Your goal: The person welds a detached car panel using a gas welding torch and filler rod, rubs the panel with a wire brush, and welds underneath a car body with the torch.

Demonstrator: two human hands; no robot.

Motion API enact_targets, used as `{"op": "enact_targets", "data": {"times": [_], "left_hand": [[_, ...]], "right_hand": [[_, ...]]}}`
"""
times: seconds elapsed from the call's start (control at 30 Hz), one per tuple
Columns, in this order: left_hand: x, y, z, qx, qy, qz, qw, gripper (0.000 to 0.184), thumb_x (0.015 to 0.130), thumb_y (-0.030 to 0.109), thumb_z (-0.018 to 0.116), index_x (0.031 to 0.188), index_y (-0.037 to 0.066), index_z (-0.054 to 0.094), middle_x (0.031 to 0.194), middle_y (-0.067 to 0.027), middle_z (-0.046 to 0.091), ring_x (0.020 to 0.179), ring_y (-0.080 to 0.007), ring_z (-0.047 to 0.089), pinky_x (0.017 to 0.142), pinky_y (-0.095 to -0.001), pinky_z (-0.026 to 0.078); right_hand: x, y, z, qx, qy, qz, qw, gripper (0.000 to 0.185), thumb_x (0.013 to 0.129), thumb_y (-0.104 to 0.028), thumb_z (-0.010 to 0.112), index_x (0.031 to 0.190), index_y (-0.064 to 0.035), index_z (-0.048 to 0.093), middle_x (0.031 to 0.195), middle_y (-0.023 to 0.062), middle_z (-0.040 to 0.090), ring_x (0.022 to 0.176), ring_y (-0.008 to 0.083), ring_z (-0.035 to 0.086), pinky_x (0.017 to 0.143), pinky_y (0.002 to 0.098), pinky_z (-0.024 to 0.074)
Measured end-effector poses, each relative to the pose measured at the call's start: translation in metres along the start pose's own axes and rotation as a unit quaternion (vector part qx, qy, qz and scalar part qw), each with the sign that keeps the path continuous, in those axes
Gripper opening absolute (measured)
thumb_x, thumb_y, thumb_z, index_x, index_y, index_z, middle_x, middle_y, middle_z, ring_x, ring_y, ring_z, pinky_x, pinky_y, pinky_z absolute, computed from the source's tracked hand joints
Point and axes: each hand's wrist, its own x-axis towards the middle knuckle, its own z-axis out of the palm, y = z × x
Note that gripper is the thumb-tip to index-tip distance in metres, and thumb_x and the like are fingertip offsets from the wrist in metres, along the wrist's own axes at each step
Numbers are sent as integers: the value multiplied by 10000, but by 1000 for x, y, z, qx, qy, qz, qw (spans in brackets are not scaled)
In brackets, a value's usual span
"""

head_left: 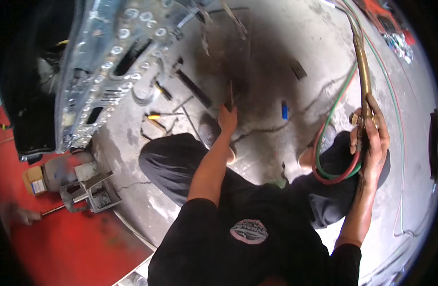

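My right hand [371, 131] is closed around the valve end of a brass gas torch [361, 62]. The torch points up and away, its tip near the top edge. A green hose [329, 112] and a red hose [334, 180] loop from its base beside my right knee. My left hand [227, 119] is closed on a slim, pointed tool [231, 93] held over the floor between my knees; its kind is not clear. A bright white spot shows by the torch tip; I cannot tell whether it is a flame.
A welded metal panel [116, 50] stands at upper left. Loose tools, including a yellow-handled screwdriver [154, 117], lie beneath it. A blue object [284, 110] and a dark flat piece [298, 69] lie on the concrete. A red surface [80, 245] with a metal clamp [88, 190] is at lower left.
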Motion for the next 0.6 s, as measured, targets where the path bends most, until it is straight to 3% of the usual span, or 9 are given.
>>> {"op": "enact_targets", "data": {"times": [0.1, 0.2, 0.3, 0.4, 0.5, 0.57, 0.6], "left_hand": [[-17, -2, 20, -10, -75, -25, 997, 620, 944, 284, 665, 1415, -22, 402, 1289, -346, 600, 1207, -508, 579, 1001, -554, 460], [-6, -22, 54, 1, 7, 55, 998, 637, 928, 255, 682, 1442, -6, 410, 1348, -332, 559, 1226, -514, 561, 1002, -558, 466], [4, -28, 75, 134, 109, 136, 976, 608, 919, 202, 682, 1432, -7, 431, 1356, -310, 543, 1199, -508, 569, 984, -573, 481], [0, -16, 69, 128, -14, 120, 984, 609, 923, 167, 661, 1445, -21, 410, 1325, -291, 560, 1185, -493, 574, 986, -581, 485], [-2, -24, 89, 140, -37, 129, 981, 626, 921, 136, 653, 1459, -37, 384, 1331, -295, 552, 1193, -468, 576, 998, -565, 483], [0, 6, 69, 74, -130, 26, 988, 660, 924, 131, 657, 1485, -31, 350, 1374, -316, 515, 1221, -462, 563, 1009, -547, 482], [-4, -6, 85, 40, -77, 45, 995, 657, 923, 133, 663, 1479, -40, 359, 1344, -322, 540, 1204, -466, 574, 1008, -539, 482]], "right_hand": [[1, -1, 2, 12, -4, 25, 1000, 598, 981, -261, 605, 1483, 41, 486, 993, 128, 633, 575, 101, 556, 485, 200, 426], [4, 2, 3, -4, -2, 42, 999, 607, 979, -266, 608, 1485, 44, 482, 992, 127, 630, 571, 102, 557, 479, 204, 424], [8, 5, 3, -26, -5, 55, 998, 619, 973, -278, 612, 1483, 48, 482, 1006, 129, 630, 570, 106, 560, 472, 207, 419], [10, 7, 6, -36, -7, 65, 997, 635, 967, -296, 618, 1480, 54, 481, 1019, 132, 631, 570, 109, 564, 470, 208, 416], [13, 6, 9, -46, -18, 69, 996, 677, 952, -325, 650, 1477, 63, 474, 1015, 138, 635, 546, 120, 560, 450, 214, 409], [12, 10, 10, -42, -26, 67, 997, 693, 936, -333, 678, 1467, 67, 483, 1010, 138, 634, 540, 131, 565, 437, 220, 413], [12, 9, 11, -33, -42, 70, 996, 696, 927, -328, 691, 1463, 67, 487, 1005, 138, 636, 543, 135, 571, 433, 224, 419]]}}
